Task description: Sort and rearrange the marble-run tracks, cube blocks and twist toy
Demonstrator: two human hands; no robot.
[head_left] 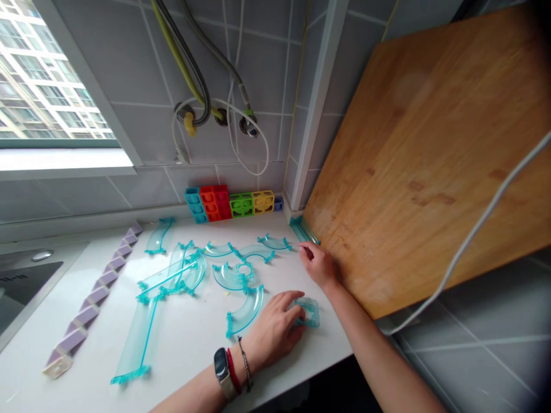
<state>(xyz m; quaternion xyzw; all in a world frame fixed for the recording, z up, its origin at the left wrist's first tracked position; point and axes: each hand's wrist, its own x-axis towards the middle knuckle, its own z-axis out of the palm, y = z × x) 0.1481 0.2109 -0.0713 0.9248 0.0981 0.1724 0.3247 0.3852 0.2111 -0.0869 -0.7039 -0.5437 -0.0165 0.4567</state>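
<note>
My left hand (276, 324) rests on the white counter (196, 350) with its fingers closed on a small square clear-teal track piece (310, 312). A curved teal track piece (245, 312) lies just left of it. My right hand (317, 265) is further back, fingertips pointing at a teal piece (302, 229) lying along the foot of a leaning wooden board (426, 166); whether it touches that piece I cannot tell. Several more teal curves and straights (181, 272) are spread over the middle of the counter.
A row of coloured blocks (232, 203) stands against the tiled back wall. A zigzag chain of purple pieces (92, 295) runs along the left. A sink (21, 287) is at far left. A white cable (473, 232) crosses the board. Hoses hang on the wall.
</note>
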